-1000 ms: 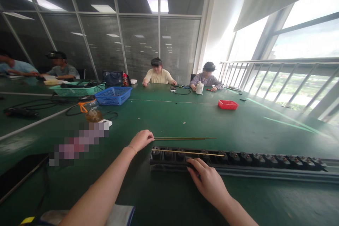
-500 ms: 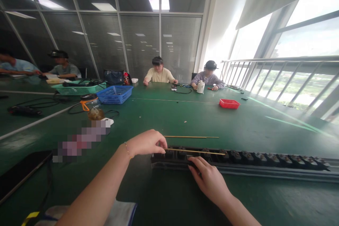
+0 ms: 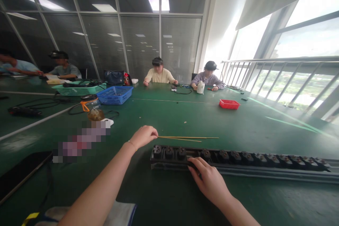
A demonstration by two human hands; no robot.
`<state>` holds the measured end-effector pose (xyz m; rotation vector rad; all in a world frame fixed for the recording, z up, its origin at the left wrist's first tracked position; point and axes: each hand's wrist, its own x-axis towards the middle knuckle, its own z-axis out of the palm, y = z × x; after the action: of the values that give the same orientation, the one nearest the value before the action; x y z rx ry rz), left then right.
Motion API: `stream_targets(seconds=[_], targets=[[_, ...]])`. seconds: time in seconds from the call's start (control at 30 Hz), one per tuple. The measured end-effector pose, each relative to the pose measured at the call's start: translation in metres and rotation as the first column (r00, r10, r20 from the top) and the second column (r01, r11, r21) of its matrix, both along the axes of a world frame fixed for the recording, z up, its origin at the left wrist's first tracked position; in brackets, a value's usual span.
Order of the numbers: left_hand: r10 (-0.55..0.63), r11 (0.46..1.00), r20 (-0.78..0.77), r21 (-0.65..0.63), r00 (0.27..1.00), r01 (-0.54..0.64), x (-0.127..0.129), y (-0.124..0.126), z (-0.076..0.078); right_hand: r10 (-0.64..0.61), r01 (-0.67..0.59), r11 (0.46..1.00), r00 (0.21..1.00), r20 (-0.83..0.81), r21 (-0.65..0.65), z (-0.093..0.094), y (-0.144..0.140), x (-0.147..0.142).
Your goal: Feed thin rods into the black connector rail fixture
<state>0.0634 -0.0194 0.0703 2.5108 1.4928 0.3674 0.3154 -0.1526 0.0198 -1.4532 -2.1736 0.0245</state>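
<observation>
Two thin brass-coloured metal rods (image 3: 185, 137) lie on the green tabletop (image 3: 238, 123) just beyond the long black socket strip (image 3: 238, 159), toward the near edge; left hand (image 3: 144, 136) pinches their left ends with fingers curled together. Right hand (image 3: 209, 180) rests on the strip, fingers loosely spread, pressing down. Judgement: steady the strip, keep rods parallel while gripping.

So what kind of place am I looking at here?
Probably a shared assembly workroom: one long green table with other people seated at its far end, parts baskets, and a long black strip of sockets under the right hand.
</observation>
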Motion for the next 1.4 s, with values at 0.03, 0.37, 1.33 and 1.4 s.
stream_targets(seconds=[0.03,0.37,1.33,1.4], targets=[[0.009,1.000,-0.010,-0.029,1.000,-0.009,-0.002,0.004,-0.009,-0.001,0.001,1.000,1.000,0.002,-0.003,0.000,0.000,0.000],[0.157,0.985,-0.009,0.078,0.988,-0.156,-0.011,0.015,-0.044,-0.005,0.005,1.000,1.000,0.015,-0.003,0.002,-0.001,0.000],[0.026,0.981,0.128,0.189,0.991,-0.050,-0.007,0.013,-0.068,-0.361,0.357,0.930,0.932,0.034,0.092,-0.020,-0.012,0.189],[0.026,0.978,0.131,0.204,0.991,-0.052,-0.007,0.014,-0.070,-0.442,0.434,0.893,0.896,0.053,0.117,-0.022,-0.016,0.214]])
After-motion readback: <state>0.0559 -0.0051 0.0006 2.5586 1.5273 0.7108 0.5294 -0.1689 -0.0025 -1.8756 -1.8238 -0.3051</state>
